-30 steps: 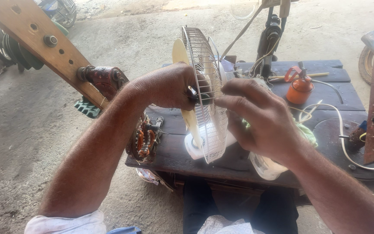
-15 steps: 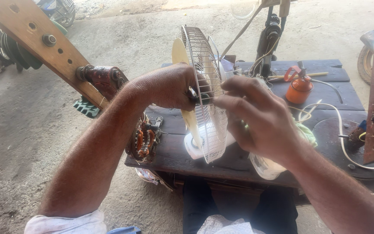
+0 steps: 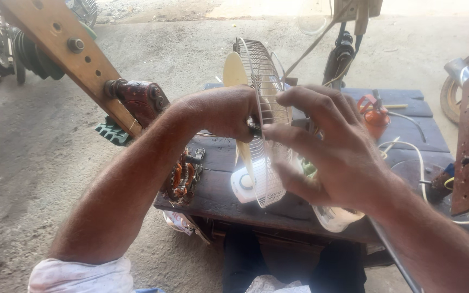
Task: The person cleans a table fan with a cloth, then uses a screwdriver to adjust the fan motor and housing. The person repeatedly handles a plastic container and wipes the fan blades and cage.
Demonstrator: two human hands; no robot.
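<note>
From the head camera we see our left hand (image 3: 226, 111) closed on the wire fan guard (image 3: 264, 116), gripping it at its near edge about halfway up. Our right hand (image 3: 327, 149) meets it from the other side, fingers (image 3: 294, 135) spread and curled loosely against the wires, thumb and forefinger pinching at the same spot as the left grip. The guard stands on edge over the dark wooden table (image 3: 408, 130), with a pale fan blade (image 3: 233, 73) showing just behind the left grip and the white fan body (image 3: 243, 185) directly below both hands. Left of the grip, under our forearm, a copper motor winding (image 3: 182, 179) lies at the table's edge. Beyond the right hand, well apart, an orange oil can (image 3: 375, 115) stands on the table. A wooden beam (image 3: 66, 59) slants across above the left arm
</note>
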